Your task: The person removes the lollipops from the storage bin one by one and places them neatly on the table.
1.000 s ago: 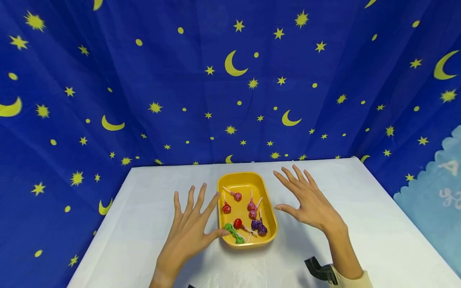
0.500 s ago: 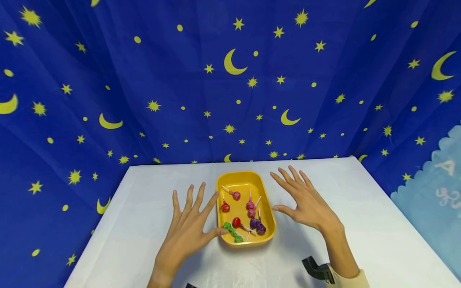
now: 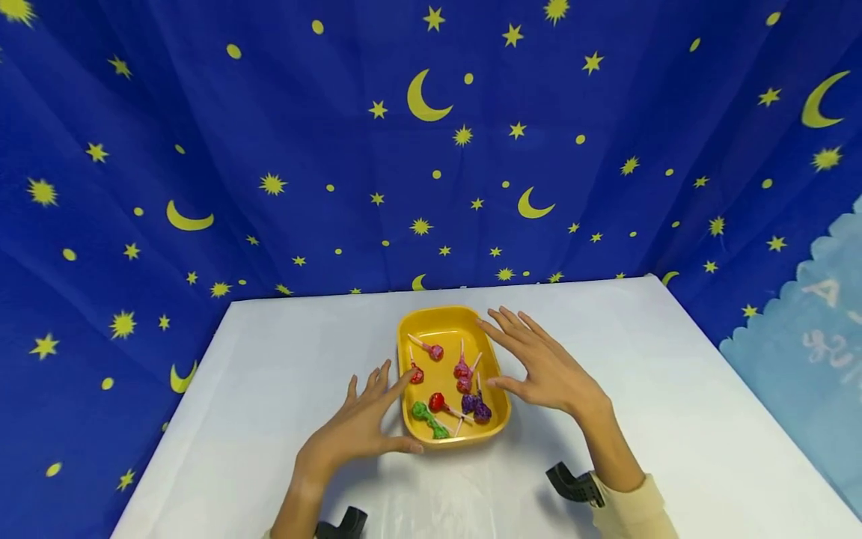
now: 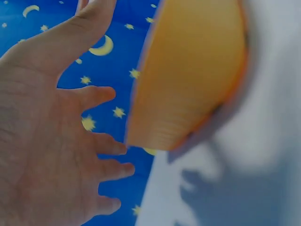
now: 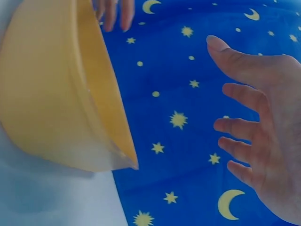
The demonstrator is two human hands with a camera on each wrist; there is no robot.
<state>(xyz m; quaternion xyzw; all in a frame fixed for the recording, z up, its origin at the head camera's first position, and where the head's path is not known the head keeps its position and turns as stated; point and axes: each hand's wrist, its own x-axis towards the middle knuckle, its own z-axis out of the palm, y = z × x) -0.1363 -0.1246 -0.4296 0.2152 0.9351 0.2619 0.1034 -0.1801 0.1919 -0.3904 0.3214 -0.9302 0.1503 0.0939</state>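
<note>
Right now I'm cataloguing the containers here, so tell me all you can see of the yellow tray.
The yellow tray is a rounded rectangle with raised walls, smooth and plastic-looking. It stands upright on the white table, longer sides running away from the person. Red, pink, purple and green lollipops lie inside, leaving part of its floor bare. The left hand and right hand flank it, neither gripping it.
</note>
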